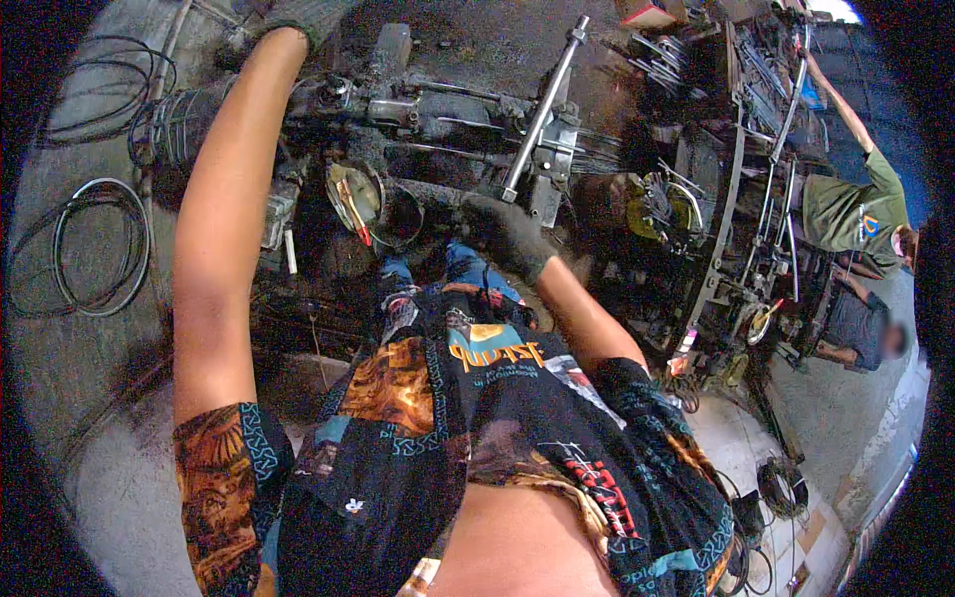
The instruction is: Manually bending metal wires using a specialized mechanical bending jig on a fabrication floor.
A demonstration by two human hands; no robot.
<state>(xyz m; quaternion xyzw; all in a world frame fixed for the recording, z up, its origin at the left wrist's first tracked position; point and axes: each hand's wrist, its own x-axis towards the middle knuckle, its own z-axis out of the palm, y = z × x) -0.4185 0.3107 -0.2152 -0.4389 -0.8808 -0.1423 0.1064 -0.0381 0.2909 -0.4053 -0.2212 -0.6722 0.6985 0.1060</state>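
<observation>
My left arm reaches far forward, and its gloved left hand [310,18] is partly cut off by the top edge of the view, so its fingers do not show clearly. My right hand [509,235], in a dark grey glove, lies against the near side of a greasy metal machine [428,111]. Its fingers blend into the dark parts there. Just beyond it is the lower end of a bright steel lever bar [545,109], apart from the glove. Left of my right hand sits a round tin [366,199] with a red-tipped brush-like tool [352,211] in it.
Coiled black cable or wire [104,249] lies on the floor at left. To the right stand a second dish of metal pieces [665,207] and a long bench with rods [731,219]. Two other people are at far right, one in a green shirt [854,214] reaching out.
</observation>
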